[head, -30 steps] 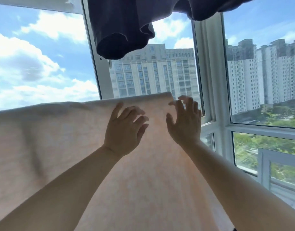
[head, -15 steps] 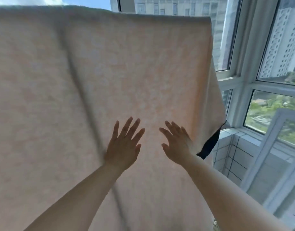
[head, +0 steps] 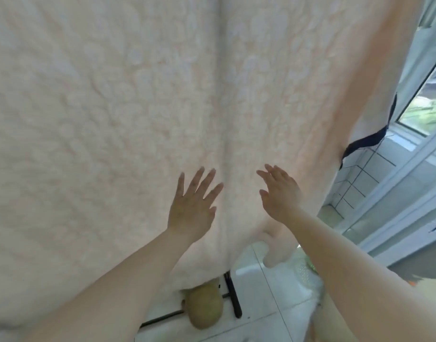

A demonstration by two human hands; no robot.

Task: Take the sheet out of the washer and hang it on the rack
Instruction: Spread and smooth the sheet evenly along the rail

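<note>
White floor tiles (head: 266,314) and a window (head: 429,95) at three o'clock frame a hanging sheet (head: 113,119).

Peach and quilted, the sheet fills nearly the whole view from nine to two o'clock, draped downward with a vertical crease through its middle and a dark-trimmed edge (head: 364,141) showing at its right side. Both arms reach up from six o'clock: the left hand (head: 192,208) has its fingers spread straight against the fabric, and the right hand (head: 281,193), just beside it across the crease, is likewise flat with fingers extended, gripping nothing. Below the sheet's hem at six o'clock sit a round yellowish melon (head: 204,307) and a black bar (head: 233,294) on the floor.
</note>
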